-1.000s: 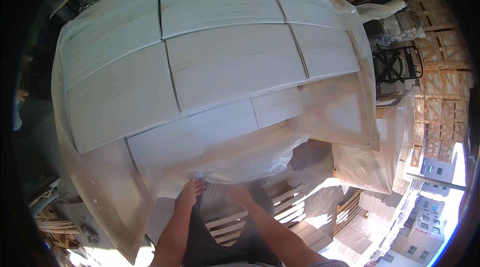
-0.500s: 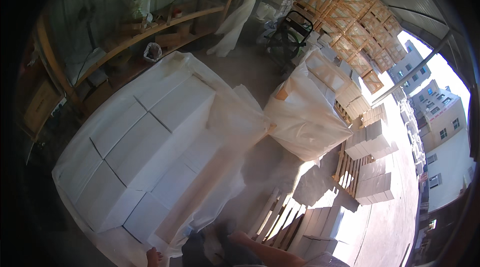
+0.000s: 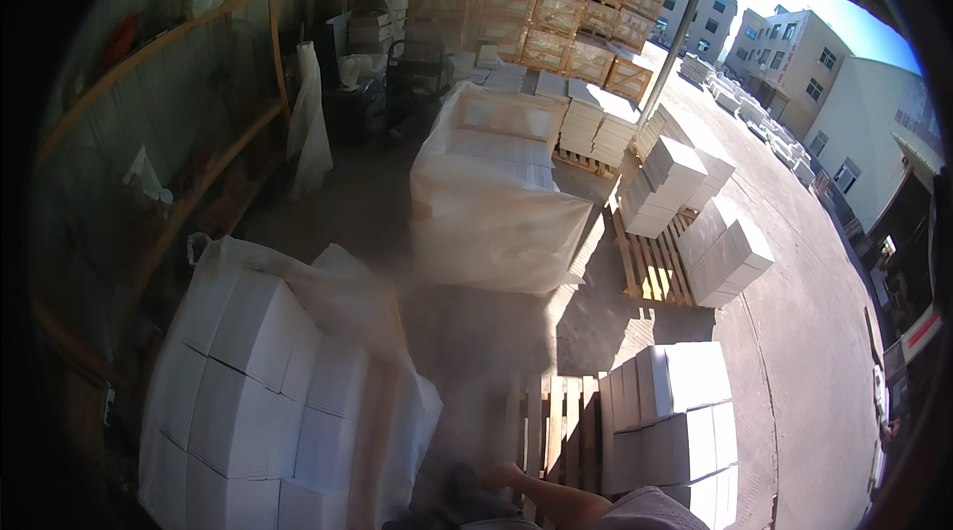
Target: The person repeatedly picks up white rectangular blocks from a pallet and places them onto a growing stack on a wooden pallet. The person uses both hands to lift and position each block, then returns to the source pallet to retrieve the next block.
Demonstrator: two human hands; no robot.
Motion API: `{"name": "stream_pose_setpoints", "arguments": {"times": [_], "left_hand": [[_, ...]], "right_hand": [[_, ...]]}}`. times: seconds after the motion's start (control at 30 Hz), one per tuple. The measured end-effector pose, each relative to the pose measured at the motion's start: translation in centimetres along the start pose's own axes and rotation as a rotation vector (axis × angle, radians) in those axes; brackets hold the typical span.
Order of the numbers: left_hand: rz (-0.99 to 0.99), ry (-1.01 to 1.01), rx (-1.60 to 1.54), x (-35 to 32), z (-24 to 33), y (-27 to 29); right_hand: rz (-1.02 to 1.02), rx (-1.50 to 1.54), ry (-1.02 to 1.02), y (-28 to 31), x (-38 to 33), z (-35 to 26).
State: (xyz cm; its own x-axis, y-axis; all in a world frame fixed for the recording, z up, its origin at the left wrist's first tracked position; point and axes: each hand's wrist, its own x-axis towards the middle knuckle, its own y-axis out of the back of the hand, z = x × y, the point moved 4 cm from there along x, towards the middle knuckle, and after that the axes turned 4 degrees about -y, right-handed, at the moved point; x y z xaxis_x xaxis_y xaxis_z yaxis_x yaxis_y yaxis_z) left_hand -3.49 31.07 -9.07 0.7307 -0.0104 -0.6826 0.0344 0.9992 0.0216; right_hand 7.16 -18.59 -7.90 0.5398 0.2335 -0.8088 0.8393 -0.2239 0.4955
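One right hand, view swung right, boxes lower

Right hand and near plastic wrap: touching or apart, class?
Apart: the head view shows a dark gap between the right hand and the near plastic wrap.

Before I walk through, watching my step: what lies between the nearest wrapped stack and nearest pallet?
In the head view: floor, then lower down a leg and the right hand.

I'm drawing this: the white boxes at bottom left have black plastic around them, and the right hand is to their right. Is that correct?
Not black: the head view shows a whitish plastic sheet around the white boxes at bottom left, and the right hand to their right.
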Motion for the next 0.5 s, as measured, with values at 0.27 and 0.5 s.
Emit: {"name": "stream_pose_setpoints", "arguments": {"times": [0.27, 0.5], "left_hand": [[0.011, 0.284, 0.163, 3.4, 10.8, -3.8], [-0.130, 0.283, 0.479, 5.1, 16.9, -2.1]], "right_hand": [[0.356, 0.972, -0.589, -11.4, -8.2, 12.8], [0.368, 1.090, -0.519, -32.9, -8.4, 4.6]]}}
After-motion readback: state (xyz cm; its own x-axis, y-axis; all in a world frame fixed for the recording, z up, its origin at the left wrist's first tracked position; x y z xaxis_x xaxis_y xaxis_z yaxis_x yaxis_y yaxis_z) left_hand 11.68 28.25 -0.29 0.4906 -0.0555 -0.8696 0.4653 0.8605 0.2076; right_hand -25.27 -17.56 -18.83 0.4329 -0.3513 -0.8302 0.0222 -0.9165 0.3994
